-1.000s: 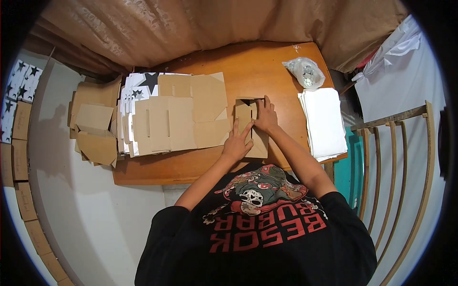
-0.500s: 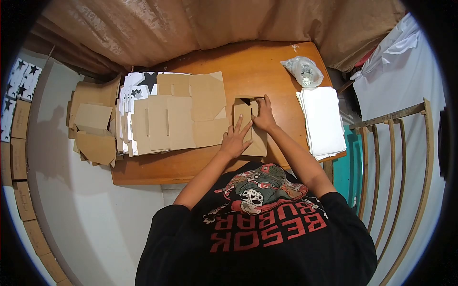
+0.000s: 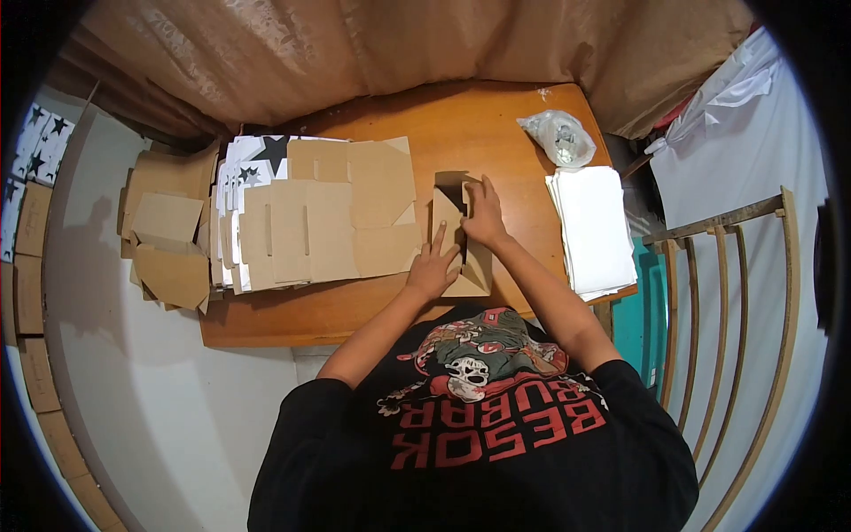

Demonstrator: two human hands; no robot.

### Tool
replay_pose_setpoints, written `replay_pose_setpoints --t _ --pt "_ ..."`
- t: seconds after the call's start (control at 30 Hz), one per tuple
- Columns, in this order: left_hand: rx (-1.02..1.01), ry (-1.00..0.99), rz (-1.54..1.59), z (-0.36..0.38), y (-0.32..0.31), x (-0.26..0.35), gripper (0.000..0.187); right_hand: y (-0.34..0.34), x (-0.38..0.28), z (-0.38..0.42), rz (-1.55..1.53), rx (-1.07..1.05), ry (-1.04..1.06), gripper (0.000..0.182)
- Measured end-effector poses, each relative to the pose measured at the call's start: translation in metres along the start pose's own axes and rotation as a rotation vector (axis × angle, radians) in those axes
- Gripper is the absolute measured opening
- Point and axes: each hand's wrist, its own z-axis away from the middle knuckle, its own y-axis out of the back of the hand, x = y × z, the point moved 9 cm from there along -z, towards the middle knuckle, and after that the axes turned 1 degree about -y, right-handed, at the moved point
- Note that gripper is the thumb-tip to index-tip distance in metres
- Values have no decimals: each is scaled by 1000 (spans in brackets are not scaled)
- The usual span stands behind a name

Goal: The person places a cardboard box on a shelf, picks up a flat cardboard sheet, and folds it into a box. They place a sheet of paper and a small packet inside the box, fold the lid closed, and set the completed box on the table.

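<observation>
Curtain (image 3: 425,49): brown, draped along the far side
Table (image 3: 492,124): wooden, orange-brown, glossy
Slatted frame (image 3: 740,215): wooden, right
White cloth (image 3: 736,155): hanging, far right

Modest light casts a soft shadow (image 3: 87,257) leftward, with fisheye-curved edges and black corners

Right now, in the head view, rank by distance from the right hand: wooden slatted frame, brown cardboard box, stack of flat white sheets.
From the right hand:
1. Brown cardboard box: touching it.
2. Stack of flat white sheets: right side of the table.
3. Wooden slatted frame: beyond the table, far right.
</observation>
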Motion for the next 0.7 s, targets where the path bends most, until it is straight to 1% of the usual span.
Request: replay_pose_setpoints --t 0.03,0.07,0.1,0.13,0.2,0.23,0.3,0.33,0.4,0.43,0.47,0.5,0.53,0.57,0.6,0.63,0.7 --pt "-4 -6 1 -1 -4 1 71 1 -6 3 41 2 31 82" --pt "31 -33 33 1 0 7 75 2 -11 8 82 0 61 82" --pt "68 -56 64 3 4 12 79 5 -9 10 57 -9 23 82" --pt "65 -56 64 4 6 15 79 7 -12 12 56 -10 21 82" --pt "154 -2 -41 5 18 19 89 7 -2 17 -21 -56 -103 83" --pt "154 -1 -36 6 22 21 89 3 5 15 -17 -58 -105 83" --pt "216 -6 61 8 33 18 104 -2 28 11 -153 15 -78 78" --pt "213 -4 62 10 36 17 104 -2 37 12 -153 12 -80 78" --pt "153 55 126 11 35 8 115 11 39 18 -101 40 -63 78" --pt "152 54 126 12 37 6 115 13 43 23 -116 -16 -76 83" --pt "145 96 142 13 34 -1 119 17 45 31 -115 -16 -77 83" --pt "135 138 159 15 31 -8 122 15 44 40 -88 -74 -45 87" --pt "132 135 161 15 28 -9 122 12 42 49 -62 -131 -12 91" --pt "109 174 192 14 23 -15 123 12 46 56 -61 -130 -16 91" --pt "85 213 224 14 17 -20 124 9 45 63 -53 -155 41 94" --pt "82 212 226 13 14 -23 124 6 43 70 -45 -180 98 98" --pt "-6 232 229 14 1 -30 125 4 43 80 -52 -189 112 97"
